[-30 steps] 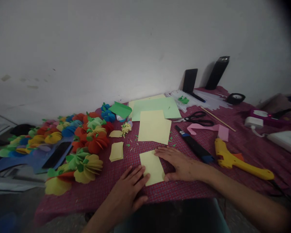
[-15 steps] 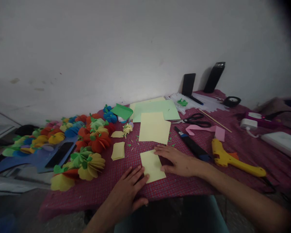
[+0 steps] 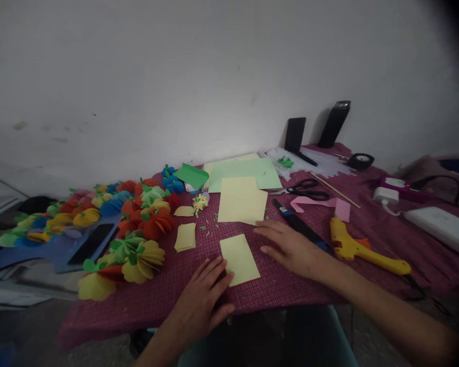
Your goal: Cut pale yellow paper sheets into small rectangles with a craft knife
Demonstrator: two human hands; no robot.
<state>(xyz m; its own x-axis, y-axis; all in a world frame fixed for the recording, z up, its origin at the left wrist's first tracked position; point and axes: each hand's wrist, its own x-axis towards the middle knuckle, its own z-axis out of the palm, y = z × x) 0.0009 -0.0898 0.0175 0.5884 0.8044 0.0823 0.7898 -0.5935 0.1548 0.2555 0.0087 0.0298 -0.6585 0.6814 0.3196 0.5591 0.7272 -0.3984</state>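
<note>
A pale yellow paper rectangle (image 3: 240,259) lies flat near the table's front edge. My left hand (image 3: 203,295) rests with outstretched fingers on its left edge, fingertips touching the paper. To the right of the sheet, my right hand (image 3: 287,245) hovers or rests with fingers apart, holding nothing; I cannot tell whether it touches the cloth. Just beyond its fingertips is a larger notched yellow sheet (image 3: 239,200). A small stack of yellow paper (image 3: 185,237) sits to the left, beside a cut paper piece (image 3: 184,211) and curled yellow scraps (image 3: 201,203).
Folded paper pumpkins (image 3: 137,224) in many colours crowd the left. On the right lie black-handled scissors (image 3: 309,189), a dark cutter-like tool (image 3: 296,221), a pink strip (image 3: 315,203) and a yellow glue gun (image 3: 361,250). A phone (image 3: 295,133) and a black bottle (image 3: 334,125) stand by the wall.
My right hand has come off the yellow paper rectangle and moved to the right. My left hand stays on the paper's left edge. The view has shifted slightly.
</note>
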